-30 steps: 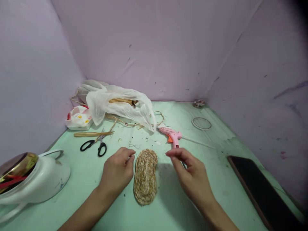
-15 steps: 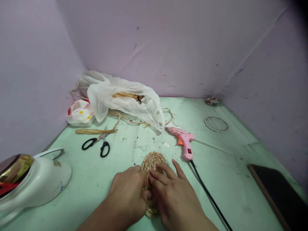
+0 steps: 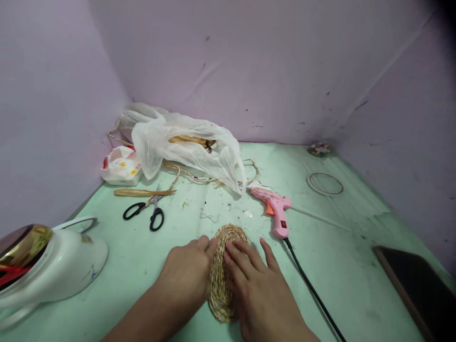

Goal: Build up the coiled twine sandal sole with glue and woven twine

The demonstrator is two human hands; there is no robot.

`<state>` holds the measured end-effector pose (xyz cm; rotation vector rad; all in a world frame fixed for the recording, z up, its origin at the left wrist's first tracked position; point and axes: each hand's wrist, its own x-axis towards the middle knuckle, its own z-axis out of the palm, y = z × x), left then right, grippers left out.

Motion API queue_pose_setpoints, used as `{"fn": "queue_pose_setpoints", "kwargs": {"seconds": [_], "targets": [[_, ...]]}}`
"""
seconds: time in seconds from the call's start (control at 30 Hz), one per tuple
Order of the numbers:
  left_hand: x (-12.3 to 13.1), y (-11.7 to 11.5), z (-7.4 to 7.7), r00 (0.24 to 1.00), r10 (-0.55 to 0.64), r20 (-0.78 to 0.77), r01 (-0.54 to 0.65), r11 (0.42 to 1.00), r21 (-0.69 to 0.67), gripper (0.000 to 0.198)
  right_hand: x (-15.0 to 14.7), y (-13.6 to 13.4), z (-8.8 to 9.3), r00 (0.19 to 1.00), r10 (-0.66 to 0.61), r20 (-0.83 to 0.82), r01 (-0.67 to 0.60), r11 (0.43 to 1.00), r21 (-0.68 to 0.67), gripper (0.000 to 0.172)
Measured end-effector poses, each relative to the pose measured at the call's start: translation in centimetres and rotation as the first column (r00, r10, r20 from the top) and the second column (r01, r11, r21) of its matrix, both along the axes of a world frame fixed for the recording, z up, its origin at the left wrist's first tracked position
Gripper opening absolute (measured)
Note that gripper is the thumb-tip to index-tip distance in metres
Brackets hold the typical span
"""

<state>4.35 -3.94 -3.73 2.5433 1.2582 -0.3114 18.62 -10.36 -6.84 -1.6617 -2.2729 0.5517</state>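
An oval mat (image 3: 221, 285) of coiled, braided straw lies on the table in front of me, its long side pointing away. Against its left edge, my left hand (image 3: 187, 273) is closed with curled fingers; whatever they may pinch is hidden. My right hand (image 3: 261, 287) lies flat over the mat's right part, fingers stretched and apart, covering much of that side. A pink hot glue gun (image 3: 272, 206) rests on its side beyond the right hand, nozzle to the left. Black-handled scissors (image 3: 155, 209) lie open at the left, beyond the left hand.
A white plastic bag (image 3: 185, 156) with straw inside lies at the back, near braided cord (image 3: 181, 170) and a white packet (image 3: 123, 166). A white cap-like object (image 3: 78, 266) stands left. A ring (image 3: 325, 184) and a dark phone (image 3: 416, 285) are at right. The glue gun's cable (image 3: 309, 285) runs forward.
My left hand has drawn back off the mat's top to its left edge, its thumb no longer over the coils. More of the mat shows. The right hand has shifted slightly, still flat.
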Motion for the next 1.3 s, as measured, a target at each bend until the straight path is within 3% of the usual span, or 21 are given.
{"fn": "queue_pose_setpoints", "kwargs": {"seconds": [0.13, 0.27, 0.33, 0.4, 0.5, 0.57, 0.67, 0.8, 0.87, 1.03, 1.13, 1.23, 1.3], "targets": [[-0.1, 0.1, -0.1, 1.0, 0.002, 0.022, -0.002, 1.0, -0.004, 0.045, 0.2, 0.0, 0.3, 0.999, -0.029, -0.032, 0.029, 1.0, 0.007, 0.053], [-1.2, 1.0, -0.3, 0.926, 0.23, 0.298, -0.265, 0.96, 0.085, 0.035, 0.3, -0.7, 0.1, 0.993, -0.087, -0.085, 0.098, 0.987, 0.131, 0.038], [-1.4, 1.2, -0.4, 0.876, 0.28, 0.393, -0.334, 0.939, 0.075, 0.032, 0.1, -1.0, -0.1, 0.991, -0.1, -0.087, 0.113, 0.98, 0.166, 0.036], [-1.2, 1.1, -0.6, 0.89, 0.257, 0.377, -0.288, 0.957, 0.027, 0.03, 0.0, -1.0, -0.3, 0.992, -0.1, -0.08, 0.113, 0.979, 0.17, 0.035], [-0.6, 0.7, -0.8, 0.958, 0.174, 0.23, -0.178, 0.984, -0.002, 0.026, -0.1, -0.8, -0.1, 0.989, -0.112, -0.097, 0.129, 0.973, 0.191, 0.029], [-0.4, 0.7, -0.9, 0.966, 0.174, 0.192, -0.176, 0.984, -0.005, 0.025, 0.0, -0.7, 0.3, 0.986, -0.111, -0.123, 0.136, 0.964, 0.226, 0.025], [-0.8, 0.8, -0.7, 0.931, 0.274, 0.242, -0.288, 0.957, 0.027, 0.025, 0.7, -0.8, 1.0, 0.972, -0.154, -0.175, 0.209, 0.908, 0.362, 0.023], [-1.3, 1.0, -0.1, 0.872, 0.372, 0.317, -0.416, 0.906, 0.081, 0.025, 3.2, -0.6, 1.4, 0.92, -0.344, -0.187, 0.39, 0.762, 0.517, 0.021], [-1.6, 1.3, 0.3, 0.846, 0.405, 0.347, -0.448, 0.892, 0.05, 0.026, 5.0, -0.2, 1.5, 0.854, -0.493, -0.165, 0.511, 0.733, 0.449, 0.027], [-3.1, 3.1, 1.4, 0.764, 0.552, 0.334, -0.594, 0.804, 0.03, 0.026, 7.6, 0.1, 2.1, 0.642, -0.761, -0.099, 0.767, 0.64, 0.051, 0.038], [-4.1, 4.2, 1.8, 0.732, 0.594, 0.335, -0.648, 0.758, 0.073, 0.033, 7.5, 0.2, 3.1, 0.665, -0.744, -0.065, 0.742, 0.668, -0.052, 0.035], [-4.6, 4.7, 1.8, 0.717, 0.618, 0.323, -0.673, 0.734, 0.091, 0.044, 7.4, 1.0, 4.8, 0.754, -0.657, -0.018, 0.655, 0.754, -0.05, 0.027], [-4.7, 4.8, 1.8, 0.71, 0.623, 0.327, -0.682, 0.723, 0.104, 0.05, 7.5, 1.9, 6.0, 0.776, -0.627, 0.069, 0.63, 0.776, -0.032, 0.027]]}}
